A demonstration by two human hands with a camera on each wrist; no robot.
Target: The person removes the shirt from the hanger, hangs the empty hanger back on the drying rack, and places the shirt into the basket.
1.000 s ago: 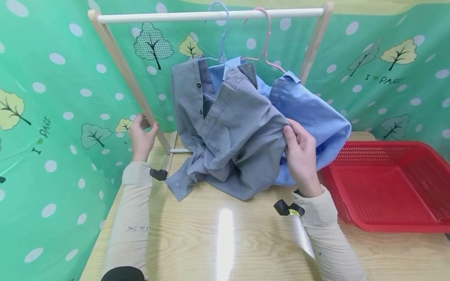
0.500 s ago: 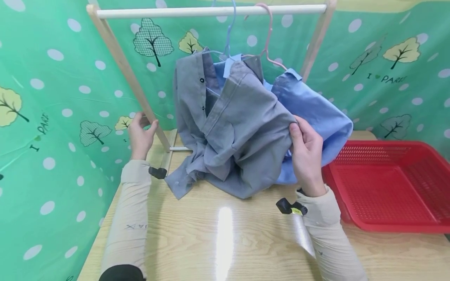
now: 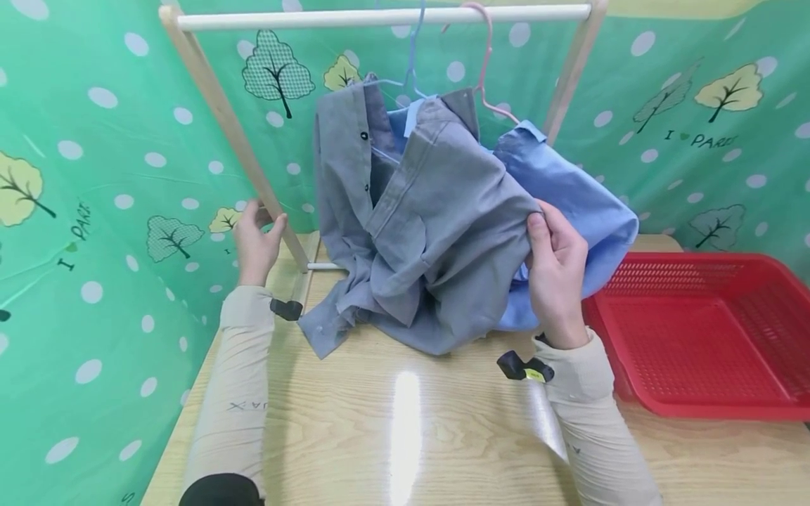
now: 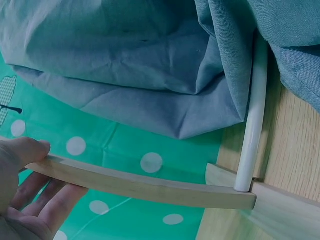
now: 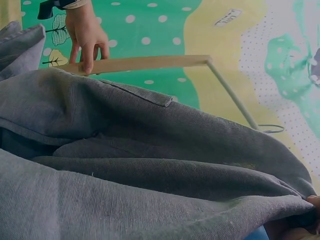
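A grey button shirt (image 3: 443, 204) hangs on a blue hanger (image 3: 412, 53) in the head view, its front partly unbuttoned. My right hand (image 3: 560, 274) pinches the shirt's fabric at its right side, between thumb and fingers. Behind it, a light blue shirt (image 3: 569, 190) hangs from a pink hanger (image 3: 486, 53). My left hand (image 3: 256, 242) grips the left wooden post (image 3: 230, 133) of the rack. In the left wrist view, thumb and fingers lie on either side of that post (image 4: 145, 186). The right wrist view is filled mostly by grey cloth (image 5: 150, 145).
A red plastic basket (image 3: 702, 344) stands on the wooden table (image 3: 342, 436) at the right. The rack's white top bar (image 3: 354, 20) spans the back, its lower bar (image 4: 254, 120) runs near the table. A green printed cloth (image 3: 95, 281) covers the wall.
My right hand has moved slightly to the right and up, drawing the grey shirt's side outward. The blue hanger has shifted a little right. My left hand stays on the post.
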